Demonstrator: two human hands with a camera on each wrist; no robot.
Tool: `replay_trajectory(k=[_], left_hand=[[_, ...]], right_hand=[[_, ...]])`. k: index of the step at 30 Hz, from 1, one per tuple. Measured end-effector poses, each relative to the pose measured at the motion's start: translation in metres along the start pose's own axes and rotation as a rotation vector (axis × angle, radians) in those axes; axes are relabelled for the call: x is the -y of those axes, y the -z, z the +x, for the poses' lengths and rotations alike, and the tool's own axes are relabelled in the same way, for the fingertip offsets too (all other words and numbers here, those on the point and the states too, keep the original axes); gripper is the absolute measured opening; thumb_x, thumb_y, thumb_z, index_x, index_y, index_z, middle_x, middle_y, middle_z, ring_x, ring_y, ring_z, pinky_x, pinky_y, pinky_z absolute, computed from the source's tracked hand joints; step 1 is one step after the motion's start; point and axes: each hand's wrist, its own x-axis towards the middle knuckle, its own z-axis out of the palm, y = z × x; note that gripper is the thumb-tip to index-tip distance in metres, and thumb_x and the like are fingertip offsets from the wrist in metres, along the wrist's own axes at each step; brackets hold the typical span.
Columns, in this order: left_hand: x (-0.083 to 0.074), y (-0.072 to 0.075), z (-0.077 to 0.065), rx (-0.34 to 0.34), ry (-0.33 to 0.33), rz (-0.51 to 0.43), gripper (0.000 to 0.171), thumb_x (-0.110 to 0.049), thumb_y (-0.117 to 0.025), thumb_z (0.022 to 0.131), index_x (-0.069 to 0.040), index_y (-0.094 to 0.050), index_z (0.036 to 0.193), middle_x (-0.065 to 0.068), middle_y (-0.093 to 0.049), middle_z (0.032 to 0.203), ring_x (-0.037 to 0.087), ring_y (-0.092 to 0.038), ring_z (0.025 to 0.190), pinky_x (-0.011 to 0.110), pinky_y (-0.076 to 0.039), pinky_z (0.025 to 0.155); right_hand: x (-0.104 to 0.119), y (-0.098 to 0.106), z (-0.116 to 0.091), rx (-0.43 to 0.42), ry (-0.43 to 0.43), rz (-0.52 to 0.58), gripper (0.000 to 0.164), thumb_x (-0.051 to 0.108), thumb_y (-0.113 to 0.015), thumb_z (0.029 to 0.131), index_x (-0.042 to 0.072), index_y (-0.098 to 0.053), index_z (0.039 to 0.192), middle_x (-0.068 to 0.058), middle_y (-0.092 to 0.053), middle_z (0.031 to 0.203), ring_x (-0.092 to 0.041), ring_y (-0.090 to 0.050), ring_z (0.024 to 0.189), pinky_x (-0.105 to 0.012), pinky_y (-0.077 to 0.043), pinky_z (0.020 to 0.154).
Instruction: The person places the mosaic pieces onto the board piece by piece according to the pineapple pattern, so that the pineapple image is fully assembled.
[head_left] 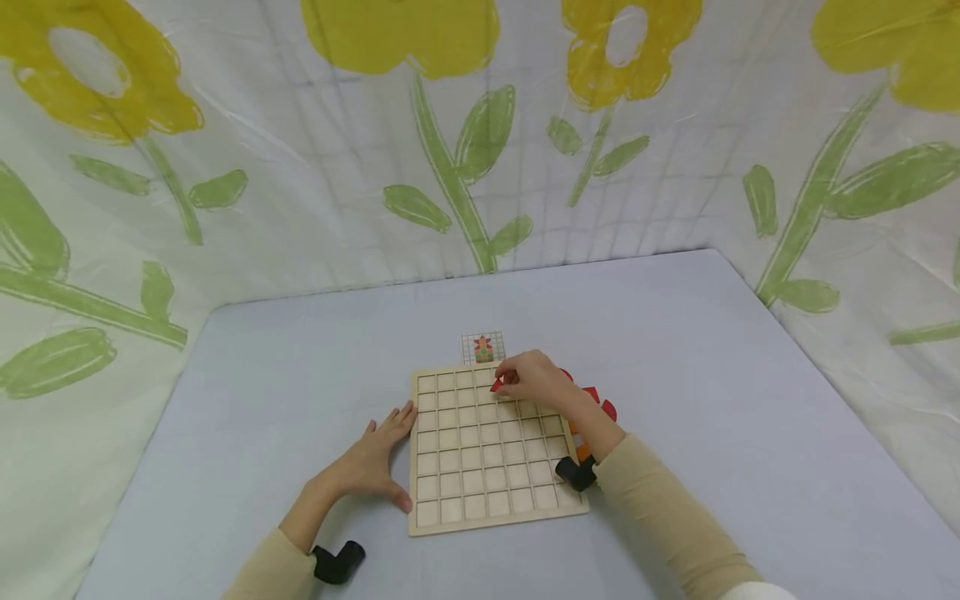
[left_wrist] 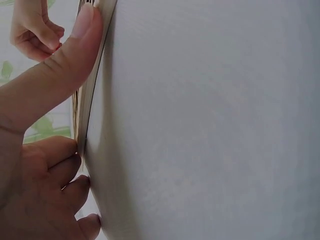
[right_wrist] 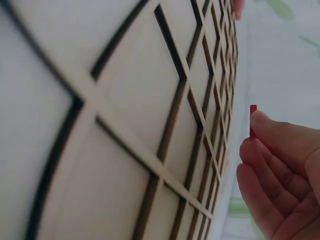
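Observation:
A light wooden grid board (head_left: 450, 485) with square cells lies on the table in the head view. Over its far right part, my right hand (head_left: 534, 379) pinches a small flat red piece (head_left: 497, 385) between thumb and fingertips. The right wrist view shows this red piece (right_wrist: 253, 119) edge-on, held close over the grid. My left hand (head_left: 375, 458) rests at the board's left edge with fingers spread and thumb near the front corner. In the left wrist view, its thumb (left_wrist: 82, 45) and fingertips lie against the board's side.
A small pattern card (head_left: 483, 346) with a red, orange and green figure lies just beyond the board. Several red pieces (head_left: 609, 410) and orange pieces (head_left: 582, 452) lie along the board's right side, partly hidden by my right arm. A flowered curtain (head_left: 300, 167) hangs behind the table.

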Motion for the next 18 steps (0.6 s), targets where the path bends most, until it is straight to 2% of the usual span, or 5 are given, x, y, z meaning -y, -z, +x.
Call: replay_trajectory(k=[7, 14, 18], left_hand=[[-0.002, 0.001, -0.001, 0.003, 0.007, -0.017, 0.131, -0.028, -0.096, 0.050, 0.012, -0.019, 0.149, 0.029, -0.016, 0.156, 0.049, -0.013, 0.142, 0.067, -0.005, 0.110], [0.001, 0.000, 0.000, 0.006, 0.008, -0.012, 0.131, -0.028, -0.096, 0.049, 0.011, -0.020, 0.149, 0.029, -0.016, 0.156, 0.049, -0.013, 0.142, 0.067, -0.005, 0.111], [0.002, 0.000, 0.000, 0.007, 0.007, -0.014, 0.132, -0.028, -0.096, 0.049, 0.011, -0.019, 0.149, 0.029, -0.016, 0.156, 0.049, -0.013, 0.142, 0.067, -0.005, 0.110]], right_hand=[[0.003, -0.017, 0.012, 0.018, -0.029, -0.088, 0.020, 0.017, -0.076, 0.085, 0.004, -0.073, 0.100, -0.002, -0.069, 0.084, -0.015, -0.063, 0.077, -0.027, -0.052, 0.070], [0.007, -0.022, 0.017, 0.039, -0.055, -0.097, 0.019, 0.016, -0.076, 0.084, 0.006, -0.073, 0.100, 0.000, -0.067, 0.083, -0.012, -0.060, 0.074, -0.026, -0.050, 0.067], [0.008, -0.022, 0.018, 0.053, -0.042, -0.079, 0.012, 0.015, -0.072, 0.089, 0.008, -0.074, 0.098, 0.000, -0.069, 0.085, -0.011, -0.059, 0.073, -0.026, -0.049, 0.066]])
